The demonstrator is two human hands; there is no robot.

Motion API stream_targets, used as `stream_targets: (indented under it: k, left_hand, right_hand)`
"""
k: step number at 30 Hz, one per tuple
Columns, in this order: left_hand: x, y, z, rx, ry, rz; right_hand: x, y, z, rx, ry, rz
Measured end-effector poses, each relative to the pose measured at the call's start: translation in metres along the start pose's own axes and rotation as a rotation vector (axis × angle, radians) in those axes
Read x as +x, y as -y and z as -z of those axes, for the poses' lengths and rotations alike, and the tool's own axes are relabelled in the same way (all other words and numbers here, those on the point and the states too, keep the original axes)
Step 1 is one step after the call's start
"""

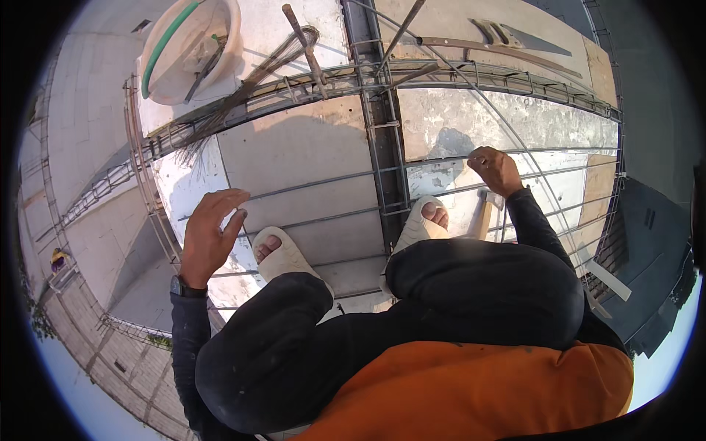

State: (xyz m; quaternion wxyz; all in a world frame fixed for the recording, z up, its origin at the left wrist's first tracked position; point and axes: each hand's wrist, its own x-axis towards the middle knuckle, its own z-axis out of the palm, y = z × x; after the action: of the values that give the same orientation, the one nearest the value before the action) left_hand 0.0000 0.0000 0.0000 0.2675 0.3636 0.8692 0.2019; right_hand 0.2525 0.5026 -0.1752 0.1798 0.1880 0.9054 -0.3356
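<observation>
Several thin steel reinforcing bars run crosswise over the boards in front of me. My left hand hovers by the left end of the farthest of these, a long rebar, its thumb and fingers apart. Farther right, my right hand has its fingers curled at the same rebar and appears to grip it; the fingertips partly hide the contact. Just below the right hand lies a hammer-like tool with a wooden handle, partly under the bars. My sandalled feet rest among the bars, either side of a dark gap in the boards.
A pale bucket with a green rim piece holds tools at the upper left. Beside it lie a bundle of tie wire and a rusty bar tool. A handsaw lies at the upper right. A rebar cage crosses beyond.
</observation>
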Motion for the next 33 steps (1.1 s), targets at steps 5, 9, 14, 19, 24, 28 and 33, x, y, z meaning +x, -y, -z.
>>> stream_targets:
  k: [5,9,14,19,24,28,33]
  left_hand:
    - [0.035,0.052,-0.15,0.145,-0.023,-0.122]
    - [0.037,0.066,-0.155,0.192,-0.129,-0.09]
    - [0.037,0.069,-0.158,0.202,-0.115,-0.039]
    - [0.038,0.07,-0.157,0.226,-0.131,-0.06]
    - [0.036,0.074,-0.158,0.237,-0.136,-0.071]
    - [0.047,0.07,-0.152,0.194,-0.114,-0.107]
    - [0.056,0.066,-0.134,0.248,0.039,-0.188]
  right_hand:
    - [-0.027,-0.009,0.013,-0.298,-0.132,0.06]
    - [-0.022,-0.009,-0.013,-0.319,-0.128,0.08]
    - [-0.03,-0.008,-0.034,-0.359,-0.275,0.006]
    - [-0.029,-0.005,-0.039,-0.35,-0.306,0.007]
    - [-0.029,-0.002,-0.036,-0.284,-0.292,-0.036]
    - [-0.028,-0.005,-0.014,-0.285,-0.215,-0.022]
    - [0.005,-0.009,0.064,0.025,-0.302,-0.194]
